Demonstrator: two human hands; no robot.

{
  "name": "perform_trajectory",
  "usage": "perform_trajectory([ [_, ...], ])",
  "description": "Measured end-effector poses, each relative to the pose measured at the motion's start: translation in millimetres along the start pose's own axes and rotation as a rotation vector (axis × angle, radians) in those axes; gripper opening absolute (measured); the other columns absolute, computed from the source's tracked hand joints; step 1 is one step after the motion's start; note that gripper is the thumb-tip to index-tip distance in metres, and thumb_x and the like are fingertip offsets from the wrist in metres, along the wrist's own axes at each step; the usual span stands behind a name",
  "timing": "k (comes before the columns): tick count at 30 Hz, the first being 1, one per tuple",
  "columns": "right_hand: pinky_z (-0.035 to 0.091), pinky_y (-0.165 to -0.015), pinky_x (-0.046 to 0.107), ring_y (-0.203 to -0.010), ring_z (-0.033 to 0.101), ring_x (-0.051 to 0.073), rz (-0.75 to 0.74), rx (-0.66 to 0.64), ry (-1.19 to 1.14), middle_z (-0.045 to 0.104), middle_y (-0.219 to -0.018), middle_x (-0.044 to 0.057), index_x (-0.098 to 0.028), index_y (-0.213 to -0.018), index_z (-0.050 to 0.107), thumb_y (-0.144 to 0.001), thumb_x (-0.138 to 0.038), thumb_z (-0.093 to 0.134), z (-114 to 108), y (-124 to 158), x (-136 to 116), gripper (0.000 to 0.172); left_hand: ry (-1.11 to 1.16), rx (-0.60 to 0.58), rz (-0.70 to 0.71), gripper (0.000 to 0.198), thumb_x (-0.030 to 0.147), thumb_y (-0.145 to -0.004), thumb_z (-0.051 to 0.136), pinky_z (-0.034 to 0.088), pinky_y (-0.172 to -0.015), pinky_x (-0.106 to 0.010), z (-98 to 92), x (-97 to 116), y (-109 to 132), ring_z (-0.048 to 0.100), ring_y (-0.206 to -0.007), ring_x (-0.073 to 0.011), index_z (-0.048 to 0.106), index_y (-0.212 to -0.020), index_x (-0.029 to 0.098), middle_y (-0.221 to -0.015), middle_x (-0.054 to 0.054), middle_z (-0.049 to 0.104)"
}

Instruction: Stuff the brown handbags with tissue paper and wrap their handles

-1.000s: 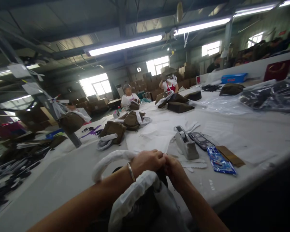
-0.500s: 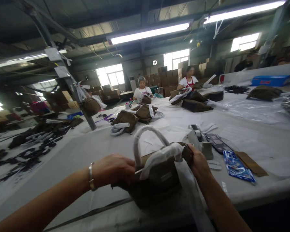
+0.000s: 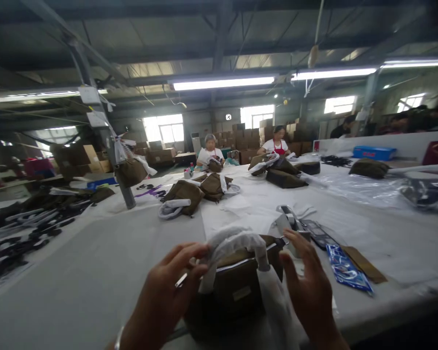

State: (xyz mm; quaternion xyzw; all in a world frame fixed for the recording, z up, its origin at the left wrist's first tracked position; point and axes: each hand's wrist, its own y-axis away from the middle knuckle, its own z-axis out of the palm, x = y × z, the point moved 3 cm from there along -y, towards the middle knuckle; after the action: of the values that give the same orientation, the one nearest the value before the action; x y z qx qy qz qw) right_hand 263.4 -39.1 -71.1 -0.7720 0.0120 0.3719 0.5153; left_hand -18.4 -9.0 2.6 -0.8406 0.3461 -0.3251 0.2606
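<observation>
An olive-brown handbag (image 3: 226, 291) stands on the white table right in front of me. Its two handles (image 3: 237, 240) are wrapped in white paper and lie close together, and a silver zipper (image 3: 237, 265) runs along the top. The fingers of my left hand (image 3: 168, 287) are pinched around the left part of the wrapped handles. My right hand (image 3: 310, 287) is open, thumb and fingers apart, beside the bag's right end near a small metal ring. A white-wrapped strap (image 3: 275, 296) hangs down the bag's front right. The bag's lower part is dark and partly hidden by my left hand.
A tape dispenser (image 3: 290, 221), a blue printed packet (image 3: 348, 270) and a brown card (image 3: 365, 265) lie to the right. More brown bags (image 3: 184, 197) lie farther back. A metal post (image 3: 122, 180) rises at the left. Two co-workers (image 3: 209, 153) sit across the table.
My left hand has moved from the bag's top left edge onto the handles. My right hand has let go of the bag's right end. The raised handle has come down beside the other.
</observation>
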Motion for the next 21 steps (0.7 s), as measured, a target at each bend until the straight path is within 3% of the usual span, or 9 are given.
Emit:
perform_trajectory([
  [2,0.048,-0.104,0.034,-0.121,0.061,0.023,-0.131,-0.073,-0.053,0.066,-0.128,0.007,-0.027,-0.13,0.061,-0.096,-0.035,0.061,5,5,-24,0.035,-0.044,0.123,0.073,0.035,0.035,-0.094,0.065,0.059,-0.08,-0.023,18.9,15,4,0.072,-0.09,-0.0166,0.058,-0.127,0.029,-0.121,-0.005,0.067],
  [5,0.052,-0.096,0.027,-0.108,0.067,0.018,-0.167,-0.097,-0.147,0.071,-0.116,0.004,-0.029,-0.122,0.067,-0.095,-0.022,0.064,15,4,-38,0.028,-0.117,0.259,0.157,0.038,0.021,-0.096,0.061,0.057,-0.09,-0.026,38.3,25,5,0.071,-0.103,-0.0199,0.055,-0.132,0.029,-0.119,-0.006,0.071],
  [8,0.051,-0.091,0.027,-0.103,0.067,0.018,-0.086,-0.179,-0.292,0.072,-0.11,0.003,-0.029,-0.112,0.072,-0.097,-0.021,0.06,19,-7,-32,0.021,-0.018,0.233,0.174,0.034,0.016,-0.097,0.055,0.057,-0.09,-0.025,40.0,20,-3,0.073,-0.104,-0.0197,0.06,-0.129,0.028,-0.117,-0.005,0.074],
  [10,0.051,-0.08,0.027,-0.091,0.067,0.019,0.078,-0.35,-0.443,0.073,-0.098,0.004,-0.025,-0.103,0.074,-0.097,-0.031,0.061,23,-15,-23,0.016,0.165,0.002,0.044,0.021,0.026,-0.098,0.055,0.059,-0.078,-0.024,38.0,9,-12,0.075,-0.09,-0.0197,0.07,-0.112,0.024,-0.102,-0.005,0.078],
  [11,0.049,-0.071,0.026,-0.08,0.065,0.018,0.203,-0.474,-0.552,0.072,-0.088,0.004,-0.022,-0.095,0.074,-0.096,-0.038,0.061,26,-18,-18,0.02,0.304,-0.21,-0.081,0.022,0.034,-0.098,0.054,0.058,-0.069,-0.023,39.2,1,-15,0.075,-0.079,-0.0189,0.072,-0.101,0.021,-0.091,-0.006,0.078],
  [13,0.038,-0.054,0.024,-0.058,0.053,0.013,0.449,-0.72,-0.787,0.063,-0.066,0.002,-0.018,-0.078,0.068,-0.094,-0.051,0.061,32,-19,-12,0.038,0.661,-0.672,-0.369,0.045,0.055,-0.095,0.055,0.05,-0.049,-0.021,42.9,-12,-14,0.067,-0.053,-0.0159,0.073,-0.082,0.015,-0.067,-0.007,0.073],
  [15,0.03,-0.051,0.023,-0.051,0.042,0.01,0.575,-0.825,-0.96,0.053,-0.056,-0.001,-0.016,-0.067,0.06,-0.092,-0.058,0.059,36,-18,-11,0.048,1.002,-0.89,-0.564,0.06,0.068,-0.087,0.058,0.041,-0.039,-0.02,41.9,-18,-10,0.055,-0.037,-0.0124,0.071,-0.073,0.012,-0.051,-0.006,0.065],
  [17,0.029,-0.052,0.023,-0.051,0.04,0.009,0.551,-0.774,-1.01,0.05,-0.054,-0.002,-0.016,-0.065,0.056,-0.092,-0.059,0.059,36,-17,-13,0.051,1.184,-0.784,-0.632,0.06,0.069,-0.081,0.066,0.042,-0.04,-0.021,40.1,-21,-11,0.052,-0.035,-0.0117,0.071,-0.069,0.011,-0.046,-0.006,0.062],
  [21,0.035,-0.059,0.021,-0.064,0.048,0.01,0.435,-0.598,-0.976,0.057,-0.071,-0.001,-0.016,-0.087,0.068,-0.081,-0.054,0.076,37,-15,-20,0.039,1.162,-0.415,-0.689,0.056,0.071,-0.067,0.078,0.049,-0.049,-0.027,39.9,-10,-6,0.057,-0.045,-0.0153,0.072,-0.064,0.015,-0.048,-0.005,0.062],
])
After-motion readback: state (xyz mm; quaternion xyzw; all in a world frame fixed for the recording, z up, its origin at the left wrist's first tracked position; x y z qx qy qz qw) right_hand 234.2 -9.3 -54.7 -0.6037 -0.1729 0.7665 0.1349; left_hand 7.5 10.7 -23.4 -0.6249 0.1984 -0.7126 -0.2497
